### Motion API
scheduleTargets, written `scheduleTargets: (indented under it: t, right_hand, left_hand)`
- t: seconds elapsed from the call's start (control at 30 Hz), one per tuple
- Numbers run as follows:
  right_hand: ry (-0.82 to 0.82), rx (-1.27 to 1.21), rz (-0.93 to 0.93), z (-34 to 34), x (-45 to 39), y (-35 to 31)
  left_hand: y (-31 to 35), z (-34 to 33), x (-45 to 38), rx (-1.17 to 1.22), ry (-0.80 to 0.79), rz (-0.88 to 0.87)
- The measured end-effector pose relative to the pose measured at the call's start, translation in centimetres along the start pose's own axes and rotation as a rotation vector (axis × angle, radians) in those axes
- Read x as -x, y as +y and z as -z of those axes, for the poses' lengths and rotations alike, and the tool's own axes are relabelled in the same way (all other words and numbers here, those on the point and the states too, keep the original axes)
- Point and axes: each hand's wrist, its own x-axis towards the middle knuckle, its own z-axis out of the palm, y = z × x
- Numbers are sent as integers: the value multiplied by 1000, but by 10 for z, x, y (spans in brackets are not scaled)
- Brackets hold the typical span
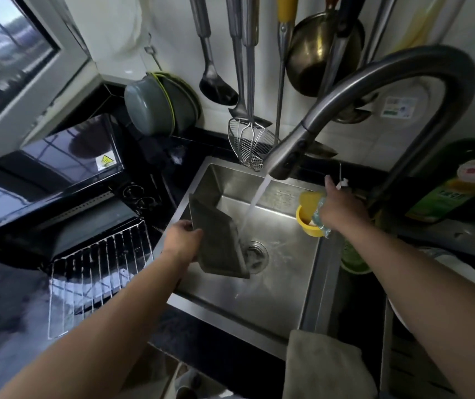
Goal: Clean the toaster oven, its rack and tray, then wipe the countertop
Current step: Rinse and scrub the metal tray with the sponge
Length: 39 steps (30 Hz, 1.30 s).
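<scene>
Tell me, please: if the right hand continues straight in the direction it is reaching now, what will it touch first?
The right hand reaches away from the person, over the yellow cup on the sink edge. Probably it would meet the small white object just past its fingertips; depth is unclear from one view.

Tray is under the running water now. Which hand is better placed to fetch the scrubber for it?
Right, probably. The left hand grips the tray tilted in the sink; the right hand is already at the yellow cup on the sink's right edge.
</scene>
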Motion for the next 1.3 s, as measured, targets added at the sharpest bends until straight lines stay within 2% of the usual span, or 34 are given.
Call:
scheduleTargets:
  t: [0.07, 0.17, 0.3, 0.43, 0.5, 0.63, 0.73, 0.83, 0.93, 1.0, 1.07, 1.1, 1.17, 1.23, 1.3]
  right_hand:
    - [-16, 89, -8, 4, -1, -1]
    - [7, 181, -34, 7, -7, 0]
    - [9, 59, -105, 18, -18, -5]
    - [36, -64, -136, 18, -12, -7]
    - [58, -216, -97, 3, -1, -7]
    - [75, -613, -15, -43, 42, -8]
    - [157, -758, -22, -62, 92, -11]
    - [309, -913, -41, -66, 139, -17]
    - [519, -1076, -84, -56, 185, -48]
    - [710, -999, 29, -48, 215, -84]
    - [764, -723, 259, -54, 229, -124]
    - [671, -488, 388, -63, 228, -143]
    - [348, -93, 516, -81, 226, -174]
    - [144, -44, 559, -92, 230, -195]
    - [162, -69, 711, -92, 236, -204]
  left_hand:
    - [2, 3, 2, 9, -1, -20]
    - [7, 8, 7, -105, 15, -60]
    - [21, 17, 28, -360, 50, -172]
    - [25, 24, 59, -470, 169, -360]
    - [20, 28, 58, -521, 217, -427]
    - [0, 40, 36, -271, 163, -240]
    - [-23, 53, 29, 128, 67, -110]
    - [-47, 66, 41, 543, -108, 49]
    - [-60, 78, 47, 666, -247, 103]
    - [-61, 83, 49, 680, -309, 99]
    - [-55, 91, 52, 678, -384, 87]
    - [-51, 95, 53, 662, -422, 70]
    - [-45, 101, 51, 641, -474, 28]
    - [-40, 110, 46, 635, -519, -26]
    - [-39, 118, 38, 629, -539, -77]
